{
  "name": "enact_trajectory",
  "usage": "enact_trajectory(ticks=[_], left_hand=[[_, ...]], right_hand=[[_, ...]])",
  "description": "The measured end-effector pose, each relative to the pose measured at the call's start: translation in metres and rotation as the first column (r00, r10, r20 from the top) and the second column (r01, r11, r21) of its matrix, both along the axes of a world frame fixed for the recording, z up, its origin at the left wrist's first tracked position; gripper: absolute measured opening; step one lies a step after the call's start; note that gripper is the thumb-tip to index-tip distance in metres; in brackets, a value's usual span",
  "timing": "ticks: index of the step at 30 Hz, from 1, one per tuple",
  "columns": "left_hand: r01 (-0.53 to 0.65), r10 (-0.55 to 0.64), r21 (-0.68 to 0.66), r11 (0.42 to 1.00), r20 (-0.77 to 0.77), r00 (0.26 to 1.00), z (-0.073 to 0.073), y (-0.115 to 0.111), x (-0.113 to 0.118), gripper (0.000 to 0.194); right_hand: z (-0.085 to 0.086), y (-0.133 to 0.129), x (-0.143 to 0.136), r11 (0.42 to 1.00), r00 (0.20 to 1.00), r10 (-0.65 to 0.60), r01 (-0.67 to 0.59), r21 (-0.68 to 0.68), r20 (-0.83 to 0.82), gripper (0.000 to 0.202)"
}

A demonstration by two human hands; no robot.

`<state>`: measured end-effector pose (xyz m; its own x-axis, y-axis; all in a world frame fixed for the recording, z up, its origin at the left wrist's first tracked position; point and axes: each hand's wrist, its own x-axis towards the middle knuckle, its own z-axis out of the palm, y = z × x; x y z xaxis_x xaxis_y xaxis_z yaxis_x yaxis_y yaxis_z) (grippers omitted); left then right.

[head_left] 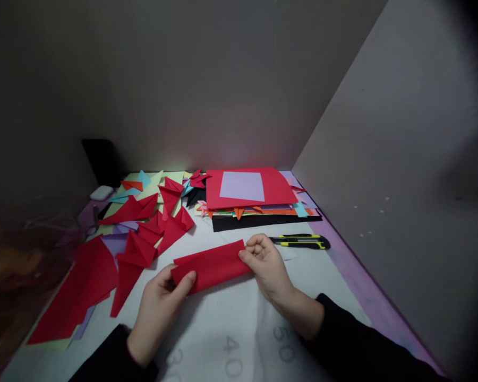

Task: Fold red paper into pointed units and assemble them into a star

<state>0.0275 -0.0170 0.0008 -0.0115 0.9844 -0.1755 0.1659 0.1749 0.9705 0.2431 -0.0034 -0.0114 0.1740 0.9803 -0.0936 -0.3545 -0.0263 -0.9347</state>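
A folded red paper strip [215, 267] is held slightly tilted above the white mat, its right end higher. My left hand [161, 302] pinches its left end, thumb on top and fingers underneath. At the upper right corner, my right hand [269, 268] grips the strip between thumb and curled fingers. Just beyond my right hand lies a yellow and black cutter knife [302, 242]. Several folded red paper pieces [133, 254] are spread to the left of the strip.
Behind the strip, a lilac square [242, 186] rests on red sheets [213, 192] atop a paper stack. Red sheets [77, 289] lie at the left edge. A white case [101, 192] sits back left. Grey walls stand behind and right of the mat [207, 329].
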Motion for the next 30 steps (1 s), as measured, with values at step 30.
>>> enact_trajectory(ticks=[30], left_hand=[[0.031, -0.026, -0.055, 0.998, 0.076, 0.997, -0.0023, 0.0008, -0.0027, 0.031]], right_hand=[[0.0010, 0.0015, 0.0003, 0.998, 0.998, 0.033, -0.031, -0.046, 0.049, 0.022]])
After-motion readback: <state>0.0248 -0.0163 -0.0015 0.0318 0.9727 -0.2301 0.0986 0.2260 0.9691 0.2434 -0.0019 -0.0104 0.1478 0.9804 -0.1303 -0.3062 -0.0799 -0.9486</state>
